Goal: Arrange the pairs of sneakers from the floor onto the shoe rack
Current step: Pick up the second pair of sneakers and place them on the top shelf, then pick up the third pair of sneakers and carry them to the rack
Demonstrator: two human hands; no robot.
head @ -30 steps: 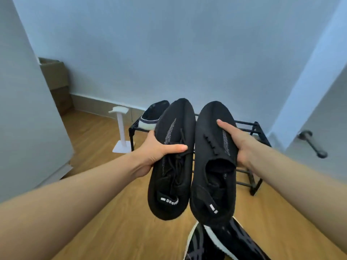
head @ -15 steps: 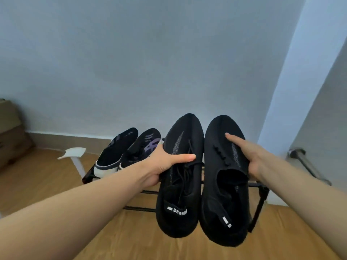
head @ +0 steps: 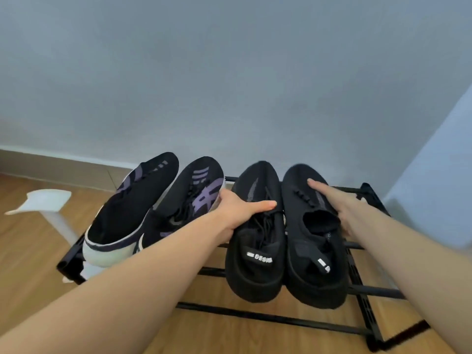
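Note:
Two all-black sneakers lie side by side, toes toward the wall, over the right half of the black metal shoe rack (head: 367, 290). My left hand (head: 240, 209) grips the left black sneaker (head: 255, 267) across its laces. My right hand (head: 334, 200) holds the right black sneaker (head: 311, 274) from its outer side, fingers over the upper. Whether their soles rest on the rack bars I cannot tell. A black-and-purple pair with white soles, one sneaker (head: 135, 210) beside the other (head: 191, 203), sits on the rack's left half.
The rack stands against a pale blue wall on a wooden floor (head: 30, 251). A white stand (head: 51, 208) rises just left of the rack. A lower rack bar (head: 268, 318) runs near the floor in front.
Both hands have carried the black pair forward and down over the rack's right half. The view has moved closer and the black-and-purple pair has come fully into sight.

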